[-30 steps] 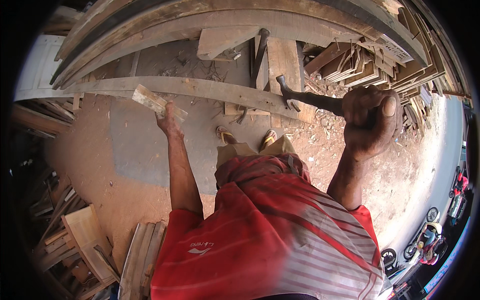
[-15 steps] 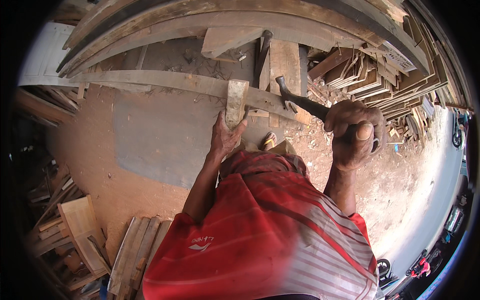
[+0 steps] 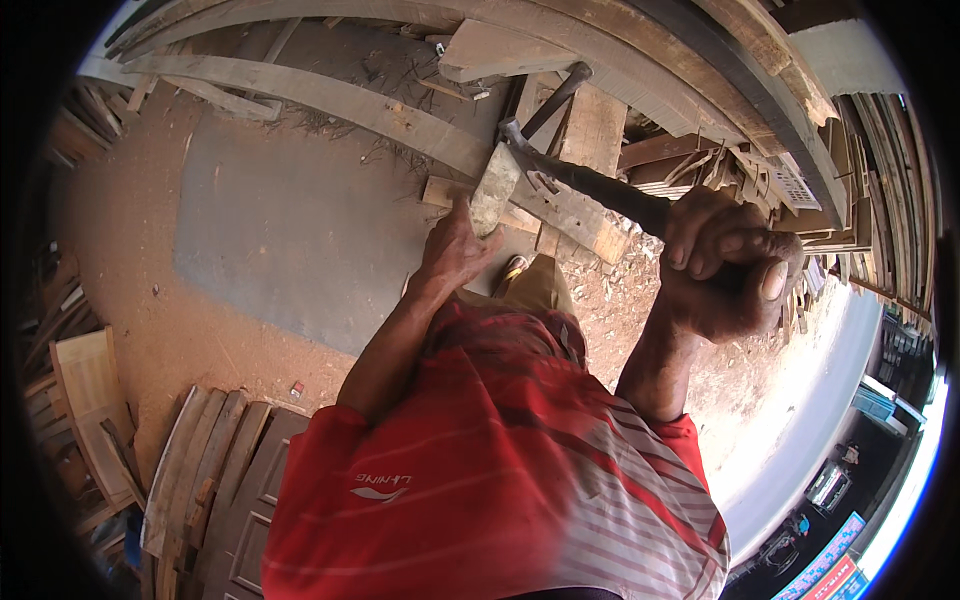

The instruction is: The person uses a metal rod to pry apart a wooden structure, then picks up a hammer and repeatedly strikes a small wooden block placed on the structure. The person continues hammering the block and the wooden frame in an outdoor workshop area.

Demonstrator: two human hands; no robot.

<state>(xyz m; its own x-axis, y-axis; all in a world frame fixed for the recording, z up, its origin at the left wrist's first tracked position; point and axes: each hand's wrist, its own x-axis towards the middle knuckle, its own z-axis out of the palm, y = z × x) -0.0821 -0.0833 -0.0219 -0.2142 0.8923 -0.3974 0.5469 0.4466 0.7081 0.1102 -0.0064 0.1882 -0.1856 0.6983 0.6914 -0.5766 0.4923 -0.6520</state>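
Observation:
My right hand (image 3: 730, 265) is wrapped round the dark handle of a hammer (image 3: 610, 195), raised on the right. The hammer's head reaches left to the upper end of a short, pale, worn block (image 3: 494, 192), probably wood. Whether the two touch, I cannot tell. Gripping that block by its lower end is my left hand (image 3: 457, 245), with the fingers partly hidden behind it. Both are above a long grey wooden board (image 3: 400, 115) that slants across the work area. Small curved bits (image 3: 545, 183) lie on the board beside the hammer.
Heavy beams (image 3: 640, 60) run along the far side, with a dark bar (image 3: 558, 100) in front of them. Stacked boards (image 3: 890, 190) stand at the right. Planks (image 3: 205, 470) lean at the lower left. A grey sheet (image 3: 270, 230) lies on the dirt floor.
The hammer's head has moved left and up to the block's upper end. The block has tilted rightward in my left hand. The whole view has shifted and turned a little.

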